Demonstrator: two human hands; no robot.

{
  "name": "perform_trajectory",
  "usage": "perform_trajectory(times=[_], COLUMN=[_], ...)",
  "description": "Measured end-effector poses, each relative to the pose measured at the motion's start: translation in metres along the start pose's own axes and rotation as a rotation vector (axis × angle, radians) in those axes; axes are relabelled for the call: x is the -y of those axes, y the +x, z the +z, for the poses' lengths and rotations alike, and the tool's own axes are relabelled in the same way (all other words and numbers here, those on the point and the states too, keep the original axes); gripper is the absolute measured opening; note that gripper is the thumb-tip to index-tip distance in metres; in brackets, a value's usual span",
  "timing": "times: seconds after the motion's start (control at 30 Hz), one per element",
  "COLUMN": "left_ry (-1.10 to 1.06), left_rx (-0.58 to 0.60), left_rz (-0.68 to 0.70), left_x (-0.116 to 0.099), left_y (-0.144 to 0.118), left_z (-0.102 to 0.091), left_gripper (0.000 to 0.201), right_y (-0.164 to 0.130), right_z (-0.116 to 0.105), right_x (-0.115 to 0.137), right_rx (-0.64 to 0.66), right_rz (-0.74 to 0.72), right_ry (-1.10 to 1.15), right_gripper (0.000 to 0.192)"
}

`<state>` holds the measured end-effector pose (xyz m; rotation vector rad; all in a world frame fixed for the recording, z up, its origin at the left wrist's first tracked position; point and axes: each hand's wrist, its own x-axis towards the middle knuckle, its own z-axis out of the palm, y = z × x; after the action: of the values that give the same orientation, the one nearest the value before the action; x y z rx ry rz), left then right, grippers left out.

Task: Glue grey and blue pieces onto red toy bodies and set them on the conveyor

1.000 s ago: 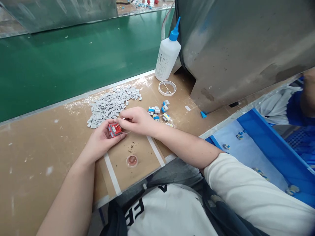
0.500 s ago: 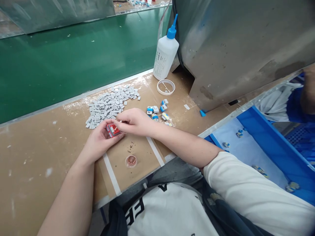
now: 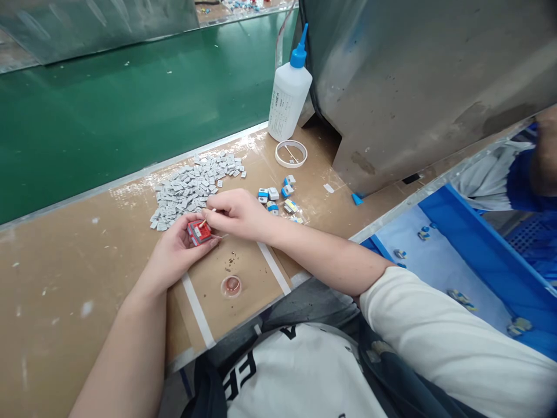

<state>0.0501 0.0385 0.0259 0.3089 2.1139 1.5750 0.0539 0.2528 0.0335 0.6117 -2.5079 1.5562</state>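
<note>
A small red and grey plastic block [image 3: 195,236] is gripped by the fingers of my left hand [image 3: 174,247], its red face turned up. My right hand [image 3: 241,215] pinches a thin stick [image 3: 204,223], whose tip meets the red face of the block. Just behind both hands lies a heap of small light grey pieces [image 3: 185,188]. Nearer to me stands a small clear cup [image 3: 231,286] with reddish-brown liquid in it, and dark drops spot the paper beside it. Several blue, white and yellow small blocks [image 3: 272,208] lie to the right of my right hand.
A white bottle [image 3: 288,96] with a blue nozzle stands at the back, behind a tape ring [image 3: 277,159] holding a thin stick. A metal housing [image 3: 418,87] bounds the right. Below it, a blue tray [image 3: 491,249] contains several blocks. Another person's arm [image 3: 547,154] shows at far right.
The stick now shows more plainly, its tip against the block's red face. Both hands keep nearly the same place; the view has shifted slightly.
</note>
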Motion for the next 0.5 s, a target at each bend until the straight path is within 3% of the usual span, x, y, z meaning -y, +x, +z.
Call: perform_trajectory(times=[0.5], left_ry=[0.021], left_rx=[0.004], left_rz=[0.002], left_x=[-0.0021], left_y=[-0.0008], left_z=[0.0001], left_gripper=[0.066], right_y=[0.0007], right_z=[-0.0023], right_x=[0.0043], right_rx=[0.024], right_rz=[0.019], right_ry=[-0.074], right_gripper=[0.034])
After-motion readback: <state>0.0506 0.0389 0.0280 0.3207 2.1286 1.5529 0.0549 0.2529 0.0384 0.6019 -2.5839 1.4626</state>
